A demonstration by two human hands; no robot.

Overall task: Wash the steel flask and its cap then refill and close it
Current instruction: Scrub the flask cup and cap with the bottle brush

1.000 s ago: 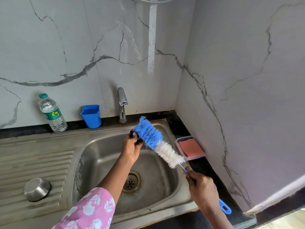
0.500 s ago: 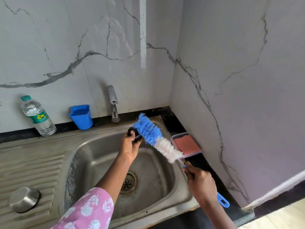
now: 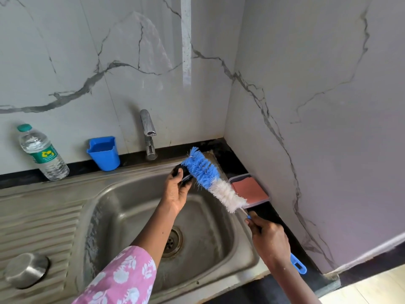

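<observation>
curled round the thin blue handle, the right hand grips a bottle brush that slants up to the left. its blue-and-white bristles touch a black cap, which the left hand pinches between thumb and fingers above the basin. marble-veined wall panels meet in a corner behind. the steel sink fills the lower part of the view, with a ribbed drainboard on its left and a round drain in the basin floor. the steel flask stands on the drainboard near the lower left edge, well apart from both hands. only 1 rounded steel end of it shows, so whether its mouth is up or down cannot be told. a plastic water bottle with a green top stands upright on the dark counter strip at the far left. a blue cup stands between that bottle and the chrome tap. a clear tray holding a pink sponge lies on the counter just right of the sink, beside the brush's white bristles. a pink floral sleeve covers the left forearm.
</observation>
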